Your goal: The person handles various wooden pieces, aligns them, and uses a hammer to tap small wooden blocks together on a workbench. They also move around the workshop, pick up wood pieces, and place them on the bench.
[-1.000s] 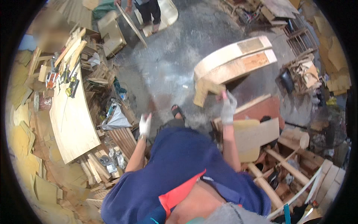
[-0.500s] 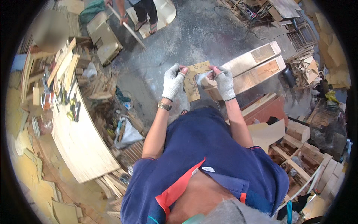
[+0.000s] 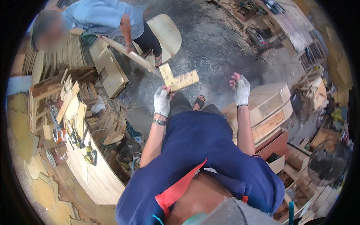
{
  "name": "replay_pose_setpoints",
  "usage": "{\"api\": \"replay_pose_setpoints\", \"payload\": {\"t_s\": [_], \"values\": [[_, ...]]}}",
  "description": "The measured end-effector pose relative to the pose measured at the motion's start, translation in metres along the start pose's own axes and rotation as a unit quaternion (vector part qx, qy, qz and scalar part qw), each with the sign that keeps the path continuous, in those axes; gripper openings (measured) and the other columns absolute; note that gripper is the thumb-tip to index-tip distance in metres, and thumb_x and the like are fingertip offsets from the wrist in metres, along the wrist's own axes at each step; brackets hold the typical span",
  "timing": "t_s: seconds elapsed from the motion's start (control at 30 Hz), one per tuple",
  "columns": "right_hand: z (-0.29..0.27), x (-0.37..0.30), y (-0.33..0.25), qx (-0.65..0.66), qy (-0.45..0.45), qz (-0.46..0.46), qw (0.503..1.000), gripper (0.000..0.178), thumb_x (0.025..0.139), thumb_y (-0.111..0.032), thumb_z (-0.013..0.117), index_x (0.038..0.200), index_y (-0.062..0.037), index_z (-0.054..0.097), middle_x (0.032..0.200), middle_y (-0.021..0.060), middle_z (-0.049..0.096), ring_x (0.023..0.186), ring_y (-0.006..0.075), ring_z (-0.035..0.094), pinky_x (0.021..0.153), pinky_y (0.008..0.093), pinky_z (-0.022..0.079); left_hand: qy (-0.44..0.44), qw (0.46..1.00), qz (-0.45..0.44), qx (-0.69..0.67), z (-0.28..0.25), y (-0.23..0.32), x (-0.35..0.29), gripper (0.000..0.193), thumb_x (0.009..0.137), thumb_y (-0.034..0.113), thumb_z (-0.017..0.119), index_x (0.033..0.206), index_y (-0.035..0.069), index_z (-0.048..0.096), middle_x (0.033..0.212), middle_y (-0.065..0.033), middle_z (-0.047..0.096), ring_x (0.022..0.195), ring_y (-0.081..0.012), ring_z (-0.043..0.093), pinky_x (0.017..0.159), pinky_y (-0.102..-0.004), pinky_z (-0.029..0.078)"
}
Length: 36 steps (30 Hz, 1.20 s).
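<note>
My left hand point(image 3: 162, 101), in a white knit glove with bare fingertips, is closed on an L-shaped template point(image 3: 174, 81). This flat tan piece carries handwriting and is gripped near its corner, its arms reaching away from me and to the right. My right hand point(image 3: 242, 90), gloved the same way, is held apart from it to the right. Its fingers are loosely bent and parted, and I see nothing in them. Below that hand are pale wooden box-shaped parts point(image 3: 268, 107).
At the far left a person in a blue shirt point(image 3: 103, 18) holds a long wooden piece point(image 3: 129, 54). A pale workbench board point(image 3: 97, 176) with tools lies on my left, beside scrap wood point(image 3: 112, 131). A curved pale panel point(image 3: 168, 33) lies on the floor ahead.
My right hand has let go of the template and moved right. The left hand has shifted left, and the template has turned. The person in blue has bent further into view.
</note>
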State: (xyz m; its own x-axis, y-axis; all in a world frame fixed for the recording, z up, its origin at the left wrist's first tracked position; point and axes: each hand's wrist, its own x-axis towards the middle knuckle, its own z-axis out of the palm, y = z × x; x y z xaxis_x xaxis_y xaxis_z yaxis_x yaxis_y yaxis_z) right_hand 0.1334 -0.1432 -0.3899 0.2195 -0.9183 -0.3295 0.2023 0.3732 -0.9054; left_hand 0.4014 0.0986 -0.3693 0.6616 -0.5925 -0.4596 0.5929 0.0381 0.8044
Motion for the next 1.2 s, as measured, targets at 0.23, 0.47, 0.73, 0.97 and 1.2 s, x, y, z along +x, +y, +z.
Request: {"api": "replay_pose_setpoints", "payload": {"t_s": [0.23, 0.47, 0.73, 0.97, 1.2], "values": [[0.106, 0.106, -0.069, -0.188, -0.142, -0.029, 0.971, 0.037, 0.104, -0.025, 0.059, 0.126, 0.0051, 0.065, 0.102, 0.0087, 0.070, 0.078, 0.0119, 0.065, 0.068, 0.0266, 0.053, -0.052, 0.997, 0.027, -0.045, 0.104, 0.054, 0.129, 0.012, 0.096, 0.006, 0.068, 0.106, 0.003, 0.063, 0.099, -0.0106, 0.072, 0.085, -0.0258, 0.074, 0.067, -0.0292, 0.056], [0.132, 0.243, -0.064, -0.282, -0.141, 0.012, 0.949, 0.032, 0.103, -0.027, 0.060, 0.113, 0.0007, 0.071, 0.092, 0.0044, 0.071, 0.075, 0.0118, 0.067, 0.065, 0.0274, 0.054, -0.104, 0.991, 0.044, -0.078, 0.191, 0.116, 0.304, 0.016, 0.098, 0.010, 0.067, 0.111, 0.004, 0.062, 0.105, -0.0115, 0.072, 0.089, -0.0277, 0.074, 0.069, -0.0318, 0.056], [0.025, 0.377, 0.059, -0.639, -0.040, 0.003, 0.768, 0.030, 0.082, -0.031, 0.062, 0.085, -0.0011, 0.065, 0.087, 0.0269, 0.068, 0.088, 0.0480, 0.065, 0.078, 0.0545, 0.049, -0.079, 0.990, 0.056, -0.101, 0.264, 0.177, 0.475, 0.012, 0.100, 0.008, 0.063, 0.112, 0.005, 0.061, 0.108, -0.0097, 0.070, 0.090, -0.0282, 0.075, 0.068, -0.0297, 0.056], [0.010, 0.463, 0.134, -0.511, -0.066, 0.197, 0.834, 0.029, 0.090, -0.031, 0.060, 0.093, -0.0030, 0.067, 0.085, 0.0176, 0.071, 0.083, 0.0359, 0.070, 0.076, 0.0467, 0.054, 0.017, 0.988, 0.045, -0.148, 0.280, 0.221, 0.558, 0.011, 0.098, 0.010, 0.067, 0.107, 0.004, 0.062, 0.093, -0.0066, 0.070, 0.077, -0.0217, 0.072, 0.064, -0.0285, 0.054], [0.123, 0.616, 0.101, -0.498, -0.083, 0.271, 0.820, 0.030, 0.095, -0.032, 0.059, 0.103, -0.0037, 0.066, 0.092, 0.0161, 0.071, 0.081, 0.0320, 0.071, 0.073, 0.0441, 0.056, 0.080, 0.987, 0.084, -0.109, 0.284, 0.252, 0.688, 0.015, 0.094, 0.014, 0.073, 0.102, 0.006, 0.064, 0.089, -0.0038, 0.068, 0.071, -0.0160, 0.068, 0.062, -0.0270, 0.051]]}}
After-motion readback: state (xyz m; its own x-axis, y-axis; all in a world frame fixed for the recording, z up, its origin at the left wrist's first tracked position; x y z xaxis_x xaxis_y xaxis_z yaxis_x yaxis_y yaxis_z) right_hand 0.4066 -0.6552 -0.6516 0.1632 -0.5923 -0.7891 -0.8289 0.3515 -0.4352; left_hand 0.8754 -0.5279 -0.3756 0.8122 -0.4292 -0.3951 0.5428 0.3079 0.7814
